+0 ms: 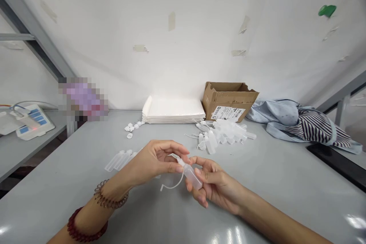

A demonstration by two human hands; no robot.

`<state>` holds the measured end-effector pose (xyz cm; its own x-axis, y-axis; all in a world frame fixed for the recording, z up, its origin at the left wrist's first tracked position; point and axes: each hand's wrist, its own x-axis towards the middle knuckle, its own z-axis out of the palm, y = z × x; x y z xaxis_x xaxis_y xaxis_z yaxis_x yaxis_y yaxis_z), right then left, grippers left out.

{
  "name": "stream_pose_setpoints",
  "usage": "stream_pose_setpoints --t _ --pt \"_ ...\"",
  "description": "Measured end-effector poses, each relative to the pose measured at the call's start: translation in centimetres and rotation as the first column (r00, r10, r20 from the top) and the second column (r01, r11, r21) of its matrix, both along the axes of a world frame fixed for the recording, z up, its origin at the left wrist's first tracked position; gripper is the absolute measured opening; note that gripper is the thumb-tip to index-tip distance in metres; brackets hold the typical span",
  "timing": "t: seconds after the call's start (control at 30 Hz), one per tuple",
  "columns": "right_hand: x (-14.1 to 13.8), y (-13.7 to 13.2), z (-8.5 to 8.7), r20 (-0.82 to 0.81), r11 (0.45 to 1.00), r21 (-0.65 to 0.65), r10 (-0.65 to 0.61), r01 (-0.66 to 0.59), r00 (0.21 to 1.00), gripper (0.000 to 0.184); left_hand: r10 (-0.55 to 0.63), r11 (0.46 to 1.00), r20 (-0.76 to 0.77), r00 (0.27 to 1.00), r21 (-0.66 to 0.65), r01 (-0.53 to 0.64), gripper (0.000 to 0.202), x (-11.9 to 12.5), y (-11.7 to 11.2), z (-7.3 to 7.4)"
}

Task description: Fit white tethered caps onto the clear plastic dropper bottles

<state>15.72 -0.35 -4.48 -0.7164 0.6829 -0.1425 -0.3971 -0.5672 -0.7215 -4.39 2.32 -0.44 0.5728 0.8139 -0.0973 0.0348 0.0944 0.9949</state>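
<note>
Just above the grey table (271,183), my right hand (213,188) is closed round a small translucent plastic bottle (192,176) and holds it tilted. My left hand (156,160) pinches the bottle's nozzle end between thumb and fingers. A thin white tube (173,186) curls down from the bottle's top toward the table. Bracelets circle my left wrist.
A heap of several similar small bottles (221,135) lies behind my hands, more bottles (118,160) lie at the left, and small white caps (132,127) are scattered farther back. A stack of white sheets (173,110), an open cardboard box (228,101) and crumpled clothing (303,126) line the wall.
</note>
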Motion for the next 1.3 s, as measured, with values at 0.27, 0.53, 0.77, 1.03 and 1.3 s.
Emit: stream_pose_setpoints --t 0.27,0.53,0.77,1.03,1.3 --pt "-0.3 -0.4 0.6 0.130 0.948 0.259 -0.223 0.184 0.966 0.025 0.065 0.996 -0.154 0.986 0.064 -0.056 0.018 0.5 0.1 0.3" --pt "-0.3 -0.6 0.8 0.162 0.962 0.232 -0.187 0.146 0.969 0.031 0.006 0.997 -0.089 0.996 0.080 0.001 0.019 -0.2 0.2 0.5" --pt "-0.5 -0.5 0.8 0.215 0.933 0.317 -0.248 0.172 0.945 0.032 0.052 0.998 -0.035 0.998 0.031 -0.051 0.025 0.0 0.1 0.4" --pt "-0.2 -1.2 0.8 0.342 0.569 0.809 -0.659 0.146 0.670 0.015 0.163 0.978 -0.274 0.948 0.168 -0.119 0.038 0.9 0.1 0.0" --pt "0.3 -1.3 -0.5 0.231 0.187 0.973 -0.775 -0.135 0.588 0.005 0.089 0.993 -0.355 0.931 0.104 -0.055 0.033 1.0 -0.3 0.4"
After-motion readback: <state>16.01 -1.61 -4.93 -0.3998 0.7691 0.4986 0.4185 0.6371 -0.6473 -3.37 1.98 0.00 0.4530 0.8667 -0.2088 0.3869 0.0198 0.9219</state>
